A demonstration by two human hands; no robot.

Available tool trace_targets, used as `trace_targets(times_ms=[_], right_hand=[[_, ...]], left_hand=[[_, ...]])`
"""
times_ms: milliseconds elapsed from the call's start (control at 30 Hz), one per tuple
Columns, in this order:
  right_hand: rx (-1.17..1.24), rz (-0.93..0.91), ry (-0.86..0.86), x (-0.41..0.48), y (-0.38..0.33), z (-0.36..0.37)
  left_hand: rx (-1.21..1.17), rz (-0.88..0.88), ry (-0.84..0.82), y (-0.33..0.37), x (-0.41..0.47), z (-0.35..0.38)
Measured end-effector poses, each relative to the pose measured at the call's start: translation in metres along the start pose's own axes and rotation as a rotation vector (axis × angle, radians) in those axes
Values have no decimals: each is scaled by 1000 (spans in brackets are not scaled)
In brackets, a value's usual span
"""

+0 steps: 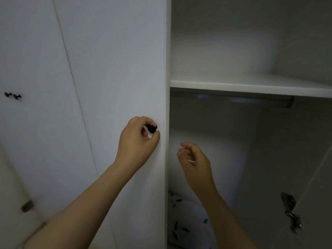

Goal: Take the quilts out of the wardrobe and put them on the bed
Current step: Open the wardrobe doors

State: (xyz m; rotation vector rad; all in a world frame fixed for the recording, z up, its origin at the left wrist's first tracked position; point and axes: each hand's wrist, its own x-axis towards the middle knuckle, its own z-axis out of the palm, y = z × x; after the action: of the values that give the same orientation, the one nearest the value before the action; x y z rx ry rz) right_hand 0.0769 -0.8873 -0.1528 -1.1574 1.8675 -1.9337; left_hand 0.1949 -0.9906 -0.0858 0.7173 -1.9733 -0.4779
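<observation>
One black knob (152, 129) is pinched by the left hand (137, 141).

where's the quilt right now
In the head view the quilt lies low in the open wardrobe, bottom centre, below the right hand.

A person's left hand (138, 141) pinches a small black knob (152, 128) near the edge of a white wardrobe door (111, 69). Just to its right, the right hand (195, 159) hangs inside the open compartment, fingers loosely curled, holding nothing. Above that hand runs a white shelf (251, 85) with a grey rail (242, 100) beneath it. Below its forearm lies a leaf-patterned quilt (185, 221). A metal hinge (290, 211) sits to the hand's lower right.
</observation>
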Motion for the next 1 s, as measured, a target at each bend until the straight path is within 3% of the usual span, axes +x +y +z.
trace_targets(times_ms=[333,600,1000], right_hand=[[114,-63,-375,-22,-33,44],[145,-125,-381,-36,-45,73],[140,-150,-473,-63,-67,119]], left_hand=[[-175,-73,54,-23,-36,-67],[-279,-94,4,-39,-55,-110],[-294,-371,193,-111,-104,-169]])
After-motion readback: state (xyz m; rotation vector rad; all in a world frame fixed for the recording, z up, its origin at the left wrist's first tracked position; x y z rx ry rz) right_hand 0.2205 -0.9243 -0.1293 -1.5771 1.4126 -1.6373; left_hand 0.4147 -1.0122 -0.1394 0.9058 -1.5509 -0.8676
